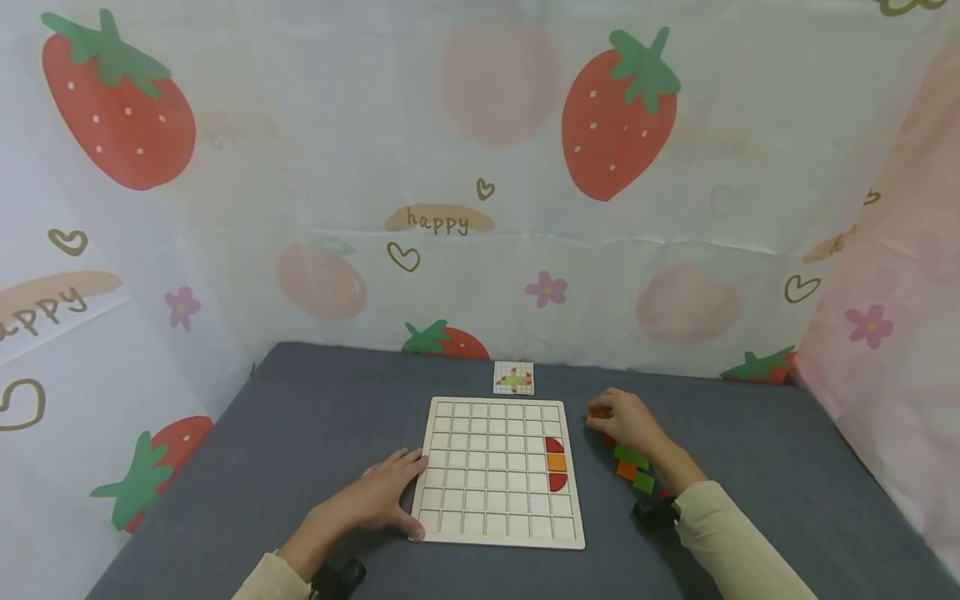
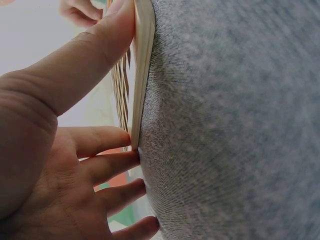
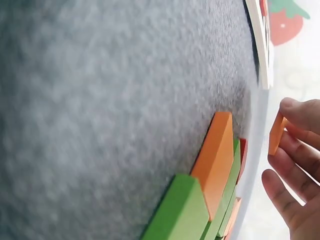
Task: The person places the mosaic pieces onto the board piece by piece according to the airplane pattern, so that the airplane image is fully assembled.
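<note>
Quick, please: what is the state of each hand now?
Left hand: open, fingers straight, resting against the grid board edge.
Right hand: pinches an orange piece.

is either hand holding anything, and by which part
The right hand pinches a small orange piece by its edges between fingertips. The left hand only presses the grid board at its edge.

A grey felt table top (image 1: 300,433) is enclosed on three sides by a white cloth backdrop (image 1: 480,125), printed with red strawberries (image 1: 618,117), pink flowers, hearts and the word "happy".
</note>
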A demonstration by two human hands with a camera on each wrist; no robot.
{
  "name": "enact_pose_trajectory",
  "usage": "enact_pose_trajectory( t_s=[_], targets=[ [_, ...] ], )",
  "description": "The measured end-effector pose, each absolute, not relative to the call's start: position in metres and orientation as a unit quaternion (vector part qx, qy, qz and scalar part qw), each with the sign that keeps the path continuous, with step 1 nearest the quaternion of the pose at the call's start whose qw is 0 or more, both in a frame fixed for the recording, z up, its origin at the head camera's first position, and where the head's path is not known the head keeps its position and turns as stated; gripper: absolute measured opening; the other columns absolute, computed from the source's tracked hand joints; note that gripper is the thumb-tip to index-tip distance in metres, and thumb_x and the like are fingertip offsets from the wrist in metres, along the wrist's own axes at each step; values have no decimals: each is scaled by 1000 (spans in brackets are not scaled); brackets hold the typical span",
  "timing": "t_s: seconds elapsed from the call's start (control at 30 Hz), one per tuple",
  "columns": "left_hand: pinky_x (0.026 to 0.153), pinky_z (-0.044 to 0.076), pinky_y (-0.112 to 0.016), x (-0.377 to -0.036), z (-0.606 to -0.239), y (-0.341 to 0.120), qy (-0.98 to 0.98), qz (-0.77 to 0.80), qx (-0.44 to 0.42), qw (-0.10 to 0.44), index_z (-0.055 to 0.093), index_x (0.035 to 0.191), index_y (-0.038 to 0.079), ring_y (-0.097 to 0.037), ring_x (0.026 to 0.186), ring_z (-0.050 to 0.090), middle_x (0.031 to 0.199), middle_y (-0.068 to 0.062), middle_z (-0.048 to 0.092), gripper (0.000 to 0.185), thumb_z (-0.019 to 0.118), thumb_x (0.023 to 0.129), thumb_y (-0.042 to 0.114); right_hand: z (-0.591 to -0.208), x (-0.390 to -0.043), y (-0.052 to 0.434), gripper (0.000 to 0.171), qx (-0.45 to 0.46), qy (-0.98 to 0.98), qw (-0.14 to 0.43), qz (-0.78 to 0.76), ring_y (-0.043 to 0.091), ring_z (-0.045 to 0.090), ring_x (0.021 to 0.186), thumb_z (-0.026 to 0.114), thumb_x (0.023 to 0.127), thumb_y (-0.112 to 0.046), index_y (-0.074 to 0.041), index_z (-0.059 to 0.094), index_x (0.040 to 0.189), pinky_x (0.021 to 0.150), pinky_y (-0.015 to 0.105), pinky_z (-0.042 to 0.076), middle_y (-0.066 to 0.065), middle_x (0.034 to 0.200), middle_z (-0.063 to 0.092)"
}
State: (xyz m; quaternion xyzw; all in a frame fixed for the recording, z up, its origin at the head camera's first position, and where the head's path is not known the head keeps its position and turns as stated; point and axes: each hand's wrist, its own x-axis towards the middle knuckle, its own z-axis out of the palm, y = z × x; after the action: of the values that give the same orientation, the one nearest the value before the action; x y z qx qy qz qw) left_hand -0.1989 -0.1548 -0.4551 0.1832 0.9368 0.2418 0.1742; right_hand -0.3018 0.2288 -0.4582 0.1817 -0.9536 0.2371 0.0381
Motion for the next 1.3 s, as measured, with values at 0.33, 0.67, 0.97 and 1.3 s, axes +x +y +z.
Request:
enact_pose_trajectory(
  t_s=[0.33, 0.67, 0.97, 1.3],
  targets=[
    [103, 20, -61, -199, -455, -155, 936, 243, 189, 172, 34, 139, 4, -36, 138, 19, 147, -15, 29, 99, 78, 60, 44, -457, -295, 219, 23, 202, -942, 38, 263, 14, 55, 78, 68, 79, -17, -5, 69, 99, 67, 28, 49, 4, 92, 61],
    [103, 22, -61, -200, -456, -155, 937, 235, 194, 169, 34, 139, 3, -38, 137, 21, 146, -16, 30, 98, 77, 61, 44, -455, -291, 204, 25, 209, -941, 30, 265, 13, 55, 79, 69, 78, -19, -5, 69, 99, 66, 24, 47, 4, 94, 61],
    [103, 22, -60, -201, -459, -155, 939, 233, 193, 164, 34, 139, 4, -37, 137, 21, 146, -15, 31, 100, 78, 59, 45, -454, -284, 191, 25, 219, -938, 10, 270, 10, 55, 79, 69, 78, -20, -7, 69, 100, 66, 22, 48, 0, 92, 61],
    [103, 21, -60, -199, -457, -158, 932, 254, 196, 167, 34, 139, 3, -38, 137, 20, 146, -17, 30, 99, 78, 60, 44, -450, -273, 177, 25, 238, -931, -20, 276, 10, 53, 78, 68, 79, -19, -8, 68, 102, 61, 19, 45, 0, 93, 60]
  ],
)
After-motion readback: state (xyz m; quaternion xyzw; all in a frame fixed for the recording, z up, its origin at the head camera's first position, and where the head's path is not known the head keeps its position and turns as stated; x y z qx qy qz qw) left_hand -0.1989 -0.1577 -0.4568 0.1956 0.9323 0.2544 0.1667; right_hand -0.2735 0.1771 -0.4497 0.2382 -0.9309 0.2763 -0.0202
